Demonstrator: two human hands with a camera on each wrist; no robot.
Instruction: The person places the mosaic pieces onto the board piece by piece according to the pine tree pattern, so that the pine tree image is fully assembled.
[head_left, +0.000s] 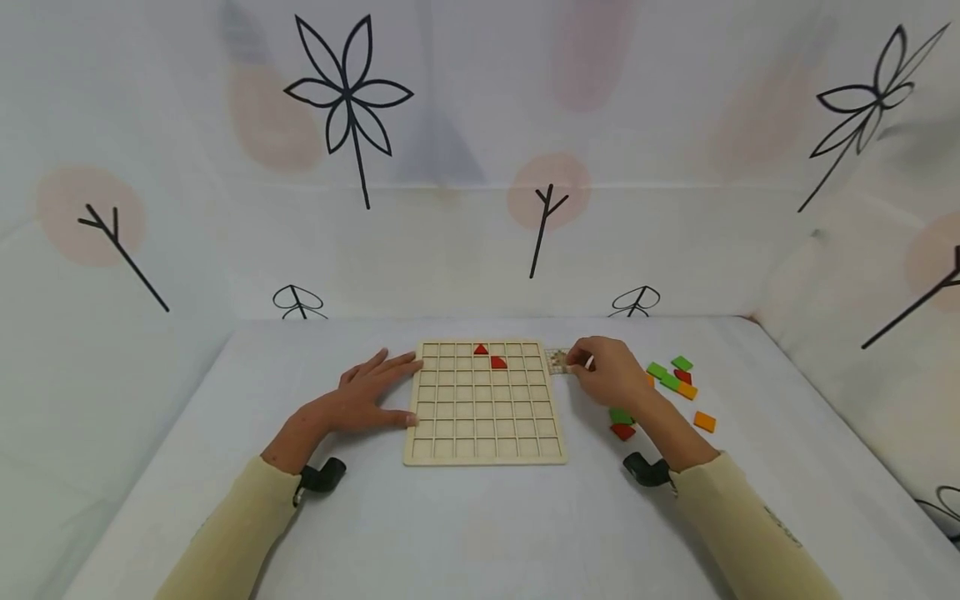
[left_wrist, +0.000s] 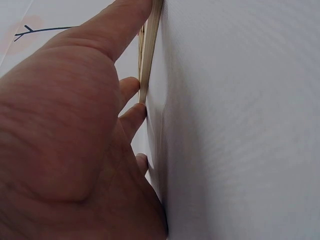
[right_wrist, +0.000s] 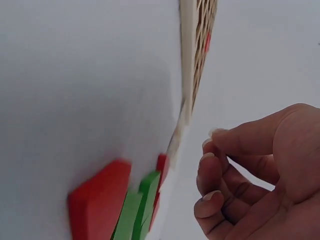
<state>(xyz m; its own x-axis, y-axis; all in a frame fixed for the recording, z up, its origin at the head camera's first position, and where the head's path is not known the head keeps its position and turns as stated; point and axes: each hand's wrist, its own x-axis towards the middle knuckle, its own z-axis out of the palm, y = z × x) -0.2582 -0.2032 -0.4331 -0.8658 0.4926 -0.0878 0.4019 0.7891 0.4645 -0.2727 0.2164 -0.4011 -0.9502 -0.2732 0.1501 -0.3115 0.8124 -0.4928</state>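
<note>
A pale wooden grid board lies flat, carrying a red triangle and a red piece with one rounded corner in its upper cells. My left hand is spread along its left edge, thumb and fingertips touching the rim. At the board's upper right lies a small card with a printed grid. Over the card's right end is my right hand, fingers curled and thumb tip against the index finger. Nothing shows between these fingertips in the right wrist view, where they are apart from the card.
Several loose pieces lie to the right: green, orange and red. Another green piece and a red one lie beneath the right forearm. A patterned cloth wall rises behind the white table.
</note>
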